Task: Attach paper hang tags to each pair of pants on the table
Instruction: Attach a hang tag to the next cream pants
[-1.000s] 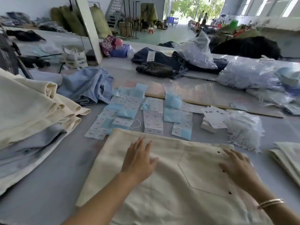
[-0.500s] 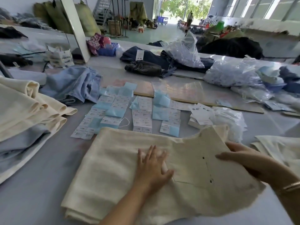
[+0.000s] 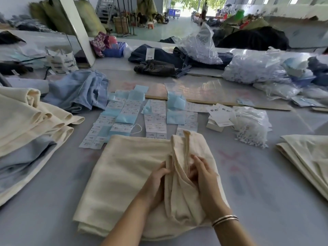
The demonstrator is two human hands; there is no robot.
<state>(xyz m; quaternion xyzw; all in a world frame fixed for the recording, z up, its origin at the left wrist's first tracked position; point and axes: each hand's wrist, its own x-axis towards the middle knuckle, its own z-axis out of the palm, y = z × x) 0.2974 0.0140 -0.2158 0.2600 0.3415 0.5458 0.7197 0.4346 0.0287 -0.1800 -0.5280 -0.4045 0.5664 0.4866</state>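
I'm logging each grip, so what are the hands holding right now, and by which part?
Both the left hand and right hand grip the cream pants by a raised fold of fabric bunched up between them.

We see a blue basket (image 3: 113,52) near a white pillar (image 3: 76,29), and a staircase (image 3: 104,8) far behind.

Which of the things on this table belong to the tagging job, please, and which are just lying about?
Job in hand:
cream pants, bunched up by left hand and right hand
hang tags
label sheets
bag of white strings
cream pants stack

Lying about:
dark jeans
blue basket
floral bag
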